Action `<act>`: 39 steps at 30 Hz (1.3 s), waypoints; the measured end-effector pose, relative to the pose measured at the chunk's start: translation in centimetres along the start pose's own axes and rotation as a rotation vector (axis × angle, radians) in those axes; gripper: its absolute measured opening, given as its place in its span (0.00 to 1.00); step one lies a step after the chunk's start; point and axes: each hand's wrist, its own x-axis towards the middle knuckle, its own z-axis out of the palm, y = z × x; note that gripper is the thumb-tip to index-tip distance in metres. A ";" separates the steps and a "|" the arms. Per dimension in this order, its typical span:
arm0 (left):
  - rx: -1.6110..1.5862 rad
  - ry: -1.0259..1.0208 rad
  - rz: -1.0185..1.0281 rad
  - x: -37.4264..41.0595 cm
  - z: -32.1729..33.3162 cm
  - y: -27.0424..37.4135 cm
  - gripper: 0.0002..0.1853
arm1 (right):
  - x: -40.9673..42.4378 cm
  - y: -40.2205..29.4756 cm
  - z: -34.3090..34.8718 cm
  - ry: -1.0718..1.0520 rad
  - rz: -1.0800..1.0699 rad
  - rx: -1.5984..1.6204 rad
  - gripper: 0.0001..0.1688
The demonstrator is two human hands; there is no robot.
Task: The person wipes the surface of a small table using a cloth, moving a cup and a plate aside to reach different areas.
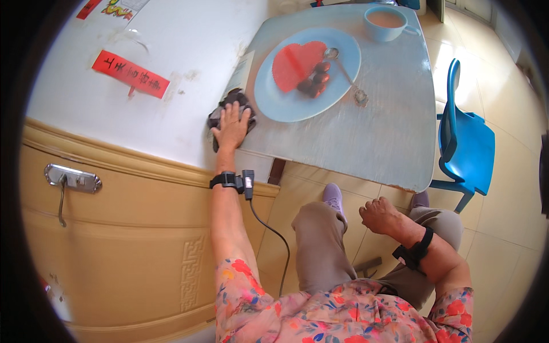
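My left hand (pixel 232 125) lies flat, fingers spread, on top of a crumpled dark cloth (pixel 236 99) at the left edge of a grey tabletop (pixel 394 128), against the white wall. My right hand (pixel 378 215) is loosely curled above my knees, off the table's near edge; nothing shows in it. The tabletop bears what looks like a printed picture of a plate (pixel 296 109) with a red heart (pixel 296 64), a spoon (pixel 343 70), and a cup (pixel 386 28) at the far right corner. My wrists wear black straps with small devices.
A blue plastic chair (pixel 469 141) stands right of the table on the tiled floor. Left of me is a tan panelled door (pixel 128 257) with a metal handle (pixel 73 178). Red paper strips (pixel 131 73) with writing hang on the wall. A cable (pixel 281 240) runs from my left wrist device.
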 end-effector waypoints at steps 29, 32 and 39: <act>-0.178 0.097 1.073 -16.9 -1.1 25.4 0.41 | 1.8 0.2 -0.2 -0.122 0.006 0.024 0.10; -0.088 0.100 1.073 -16.0 -2.7 25.3 0.42 | 1.9 0.2 -0.7 -0.158 0.042 0.006 0.11; -0.133 0.074 0.936 -13.0 -0.1 24.5 0.45 | 1.4 0.2 -1.0 -0.120 0.044 0.000 0.12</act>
